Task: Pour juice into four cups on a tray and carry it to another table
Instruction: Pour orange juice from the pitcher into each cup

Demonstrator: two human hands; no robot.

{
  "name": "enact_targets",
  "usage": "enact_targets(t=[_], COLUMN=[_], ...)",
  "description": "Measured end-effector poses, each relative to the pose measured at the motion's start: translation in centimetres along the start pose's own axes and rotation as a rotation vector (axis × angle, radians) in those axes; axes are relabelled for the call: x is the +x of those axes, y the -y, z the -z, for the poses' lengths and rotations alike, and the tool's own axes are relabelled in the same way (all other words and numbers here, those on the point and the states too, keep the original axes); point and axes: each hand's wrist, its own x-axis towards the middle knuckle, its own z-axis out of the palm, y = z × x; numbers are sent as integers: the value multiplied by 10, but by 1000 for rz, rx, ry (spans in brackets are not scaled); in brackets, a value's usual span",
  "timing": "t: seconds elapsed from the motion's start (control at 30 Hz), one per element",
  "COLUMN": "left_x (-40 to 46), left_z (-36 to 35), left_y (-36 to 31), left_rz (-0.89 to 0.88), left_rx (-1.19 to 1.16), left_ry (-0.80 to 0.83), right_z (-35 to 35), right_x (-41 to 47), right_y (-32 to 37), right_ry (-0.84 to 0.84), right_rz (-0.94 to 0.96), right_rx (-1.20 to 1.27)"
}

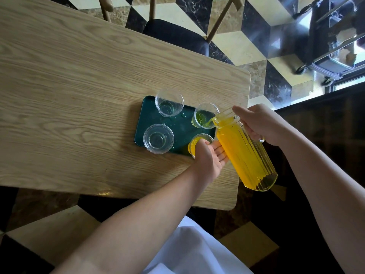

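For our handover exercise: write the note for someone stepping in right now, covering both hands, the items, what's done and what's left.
Right hand grips the handle of the tilted juice pitcher, pouring into the far right cup, partly filled.
Left hand is open, steadying the pitcher's side beside the near right cup, which holds juice.
Far left cup and near left cup are empty. All four stand on the green tray, which has droplets on it.
Left: finish this cup, fill two, carry the tray.

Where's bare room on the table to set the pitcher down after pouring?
Table is bare left of and beyond the tray, and along the near edge under the left hand. Crowded: four cups fill the tray, and the pitcher in the right hand hangs over the right end.
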Motion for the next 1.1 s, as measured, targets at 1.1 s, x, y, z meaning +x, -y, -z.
enact_targets(t=[1.1], left_x=[-9], left_z=[-5], left_y=[0], left_rz=[-6], left_rx=[-5], left_ry=[-66], right_z=[-2], right_x=[3], right_y=[1], right_ry=[37], right_rz=[11], right_rx=[-12])
